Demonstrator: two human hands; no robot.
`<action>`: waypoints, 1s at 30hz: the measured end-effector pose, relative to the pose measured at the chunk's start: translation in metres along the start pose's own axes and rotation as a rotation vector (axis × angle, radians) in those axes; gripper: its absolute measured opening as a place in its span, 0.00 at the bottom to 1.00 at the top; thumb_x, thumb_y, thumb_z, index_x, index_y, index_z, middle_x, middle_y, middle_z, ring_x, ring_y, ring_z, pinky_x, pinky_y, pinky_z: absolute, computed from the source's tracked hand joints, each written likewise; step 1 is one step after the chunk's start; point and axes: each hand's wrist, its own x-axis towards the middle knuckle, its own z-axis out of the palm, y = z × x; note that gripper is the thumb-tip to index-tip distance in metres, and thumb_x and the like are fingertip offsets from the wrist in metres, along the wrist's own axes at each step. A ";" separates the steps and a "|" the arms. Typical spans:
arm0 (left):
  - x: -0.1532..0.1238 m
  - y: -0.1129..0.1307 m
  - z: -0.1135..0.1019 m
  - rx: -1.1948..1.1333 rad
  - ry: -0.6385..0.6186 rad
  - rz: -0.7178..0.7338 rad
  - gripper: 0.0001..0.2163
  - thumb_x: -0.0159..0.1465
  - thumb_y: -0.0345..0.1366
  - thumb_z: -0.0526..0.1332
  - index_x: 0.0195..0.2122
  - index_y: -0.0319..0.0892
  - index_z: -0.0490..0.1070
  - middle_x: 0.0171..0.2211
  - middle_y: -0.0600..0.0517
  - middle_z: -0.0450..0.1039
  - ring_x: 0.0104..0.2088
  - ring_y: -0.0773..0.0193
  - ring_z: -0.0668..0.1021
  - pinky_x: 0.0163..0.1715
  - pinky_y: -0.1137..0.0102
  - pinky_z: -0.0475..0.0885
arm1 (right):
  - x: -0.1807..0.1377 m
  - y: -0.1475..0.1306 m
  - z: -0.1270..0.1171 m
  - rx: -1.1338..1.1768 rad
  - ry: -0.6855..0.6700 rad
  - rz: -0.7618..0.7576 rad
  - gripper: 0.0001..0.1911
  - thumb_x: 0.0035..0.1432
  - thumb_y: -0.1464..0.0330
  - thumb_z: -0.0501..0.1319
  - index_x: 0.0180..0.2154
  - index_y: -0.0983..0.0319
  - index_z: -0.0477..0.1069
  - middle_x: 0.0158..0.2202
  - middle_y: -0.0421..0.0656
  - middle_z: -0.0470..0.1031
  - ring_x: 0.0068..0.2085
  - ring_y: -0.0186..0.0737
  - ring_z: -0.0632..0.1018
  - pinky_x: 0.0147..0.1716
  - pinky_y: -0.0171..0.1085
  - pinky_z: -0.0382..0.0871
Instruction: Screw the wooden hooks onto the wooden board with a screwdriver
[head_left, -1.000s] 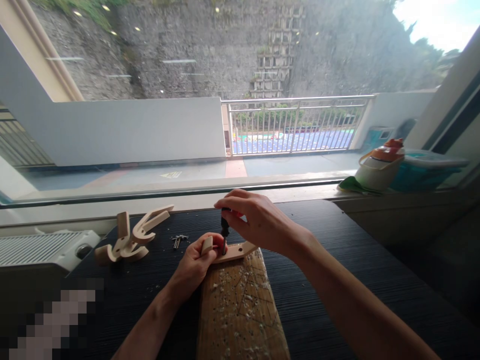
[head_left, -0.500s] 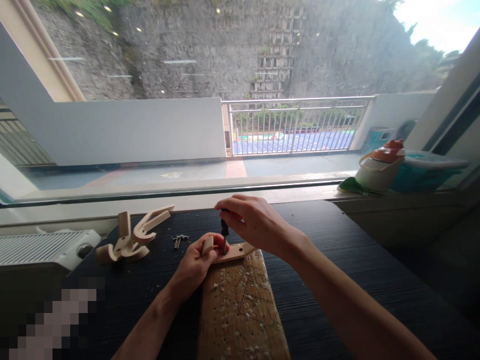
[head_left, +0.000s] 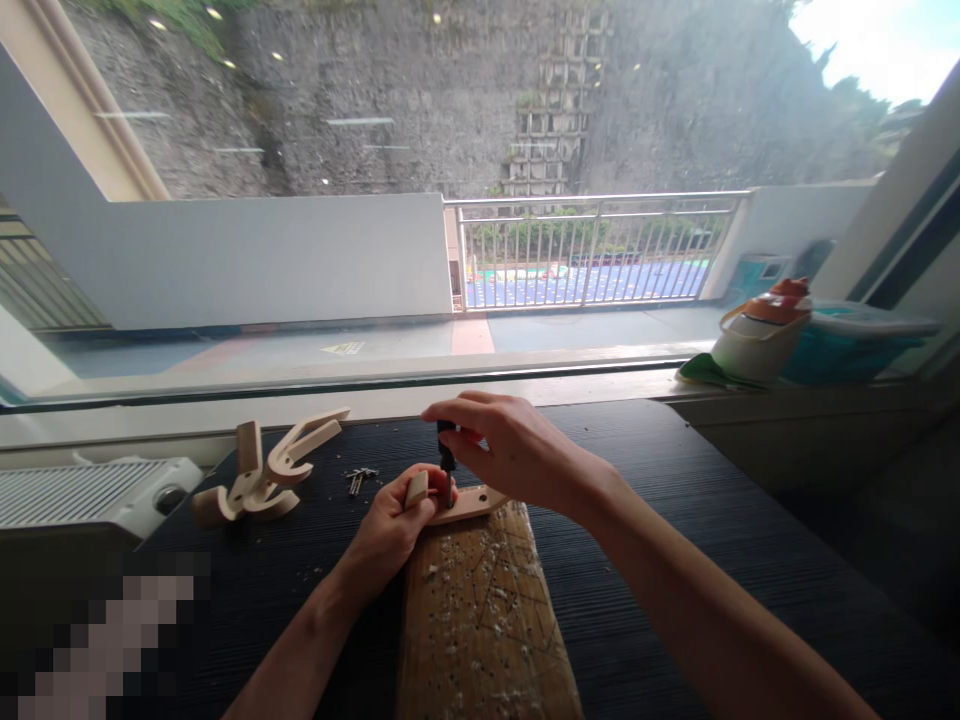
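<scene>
My right hand (head_left: 517, 445) grips the dark handle of a screwdriver (head_left: 446, 447) from above. The screwdriver stands nearly upright, its shaft pointing down at a light wooden hook (head_left: 469, 505). Closed around the hook's curved left end is my left hand (head_left: 401, 510), with its fingers beside the screwdriver shaft. The hook lies across the far end of a thick wooden board (head_left: 480, 620), whose top is pitted with small holes and splinters. One dark hole shows in the hook's right part. The screwdriver's tip is too small to make out.
Several loose screws (head_left: 361, 480) lie on the black table (head_left: 637, 560) left of my hands. Beyond them is a pile of wooden hooks (head_left: 259, 485). A radiator (head_left: 90, 495) stands at left. On the right windowsill are a white and orange bottle (head_left: 765, 335) and a teal box (head_left: 855, 345).
My right hand has shifted slightly left on the screwdriver, and its fingers are a little differently placed around the handle. The left hand and the hook stay where they were.
</scene>
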 end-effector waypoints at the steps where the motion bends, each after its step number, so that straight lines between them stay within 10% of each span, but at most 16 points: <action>1: 0.000 0.000 0.000 0.001 0.001 0.002 0.06 0.55 0.31 0.58 0.34 0.42 0.71 0.31 0.53 0.74 0.35 0.64 0.76 0.42 0.71 0.68 | 0.000 0.000 0.000 -0.003 0.004 0.005 0.16 0.59 0.73 0.51 0.47 0.63 0.70 0.39 0.45 0.74 0.32 0.31 0.71 0.31 0.32 0.61; 30: 0.001 -0.004 -0.002 -0.034 -0.034 0.000 0.07 0.56 0.29 0.56 0.35 0.43 0.69 0.31 0.57 0.72 0.35 0.69 0.73 0.40 0.75 0.66 | 0.000 0.002 0.008 -0.076 0.061 -0.004 0.14 0.62 0.70 0.50 0.45 0.65 0.71 0.37 0.45 0.73 0.32 0.31 0.71 0.31 0.32 0.60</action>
